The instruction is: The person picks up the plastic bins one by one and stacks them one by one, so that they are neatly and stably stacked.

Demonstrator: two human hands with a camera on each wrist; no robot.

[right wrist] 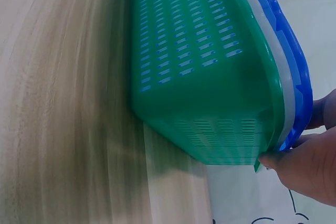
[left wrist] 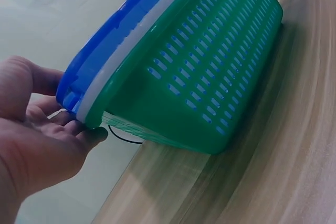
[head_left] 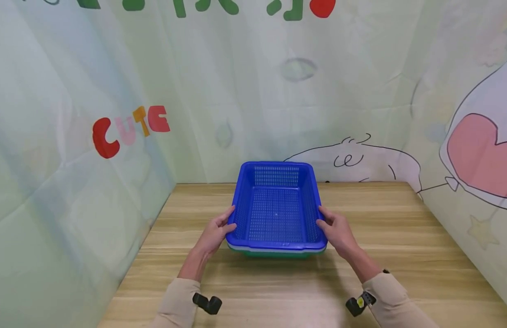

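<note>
A blue rectangular basket [head_left: 276, 214] with a slotted floor is nested on top of a white one, whose rim [left wrist: 131, 40] shows as a thin band. Beneath both sits a green slotted basket [left wrist: 178, 114]. My left hand [head_left: 212, 234] grips the stack's left rim, thumb over the blue edge and fingers under the rims. On the opposite side, my right hand [head_left: 339, 232] holds the right rim in the same way. The green basket's base is close to the tabletop; whether it touches, I cannot tell.
The wood-grain table [head_left: 384, 214] reaches back to a printed cloth backdrop [head_left: 245, 91], which also hangs along the left and right sides. Small black cameras [head_left: 207, 303] are strapped at both beige sleeves [head_left: 177, 300].
</note>
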